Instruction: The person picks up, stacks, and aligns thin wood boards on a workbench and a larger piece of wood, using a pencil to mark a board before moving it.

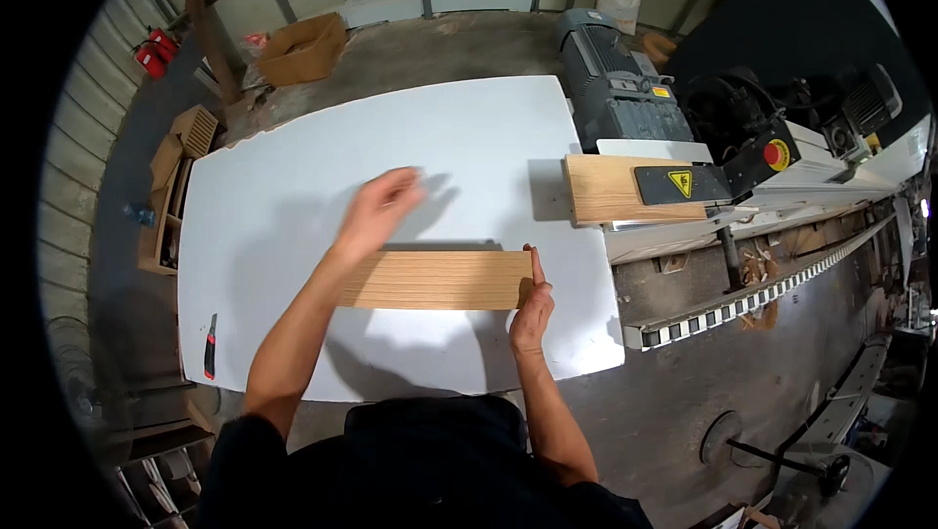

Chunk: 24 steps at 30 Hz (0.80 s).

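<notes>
- Concrete floor point(459, 48) all round, and a big white table point(498, 128) fills the middle of this workshop!
- Centre stage, near the table's front edge: a wooden board point(440, 280), lying crosswise, straight grain running along its length.
- Up goes our eye to the left hand point(379, 209), blurred, raised beyond the board's far edge, fingers loosely extended and apart from the wood.
- Over at the board's right end, the right hand point(532, 317) makes contact, one finger along that end; whether it clamps underneath, I can't tell.
- Far right, a second board point(601, 187) sits partly under a dark guard point(679, 184), just beside the grey motor point(616, 65).
- Left side: a utility knife point(210, 348) on the tabletop.
</notes>
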### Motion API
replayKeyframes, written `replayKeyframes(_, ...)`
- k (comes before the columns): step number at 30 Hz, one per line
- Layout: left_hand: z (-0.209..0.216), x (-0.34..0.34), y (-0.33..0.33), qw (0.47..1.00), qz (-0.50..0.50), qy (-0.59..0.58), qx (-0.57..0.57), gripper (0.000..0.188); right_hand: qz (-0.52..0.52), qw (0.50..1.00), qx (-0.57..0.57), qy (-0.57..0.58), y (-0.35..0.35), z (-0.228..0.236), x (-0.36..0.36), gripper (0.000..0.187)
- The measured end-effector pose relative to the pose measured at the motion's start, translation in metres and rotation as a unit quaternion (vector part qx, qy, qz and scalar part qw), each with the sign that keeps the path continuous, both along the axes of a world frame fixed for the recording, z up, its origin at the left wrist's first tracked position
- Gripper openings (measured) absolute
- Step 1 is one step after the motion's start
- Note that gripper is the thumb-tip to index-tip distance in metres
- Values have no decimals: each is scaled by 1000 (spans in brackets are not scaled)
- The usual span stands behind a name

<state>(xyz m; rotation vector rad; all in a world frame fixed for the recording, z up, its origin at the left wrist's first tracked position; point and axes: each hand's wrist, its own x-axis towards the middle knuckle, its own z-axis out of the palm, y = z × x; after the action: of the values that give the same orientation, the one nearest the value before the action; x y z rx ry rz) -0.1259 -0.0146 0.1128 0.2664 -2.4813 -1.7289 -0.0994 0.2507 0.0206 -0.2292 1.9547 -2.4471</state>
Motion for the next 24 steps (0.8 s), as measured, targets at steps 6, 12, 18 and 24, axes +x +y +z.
replayKeyframes(6, -22, -157, 145, 973, -93, -204, 49, 57, -8, 999, 40, 17, 3, 12, -2, 74)
replayKeyframes(12, -63, -202, 189, 908, -66, -244, 333, 33, -7, 997, 65, 27, 6, 20, -3, 77)
replayKeyframes(18, -66, -180, 115, 894, -30, -257, 366, 32, -25, 996, 76, 33, 7, 18, -3, 75)
replayKeyframes(24, -42, -78, -42, 920, -96, -202, 322, 22, -47, 986, 150, 54, 9, 7, -5, 71)
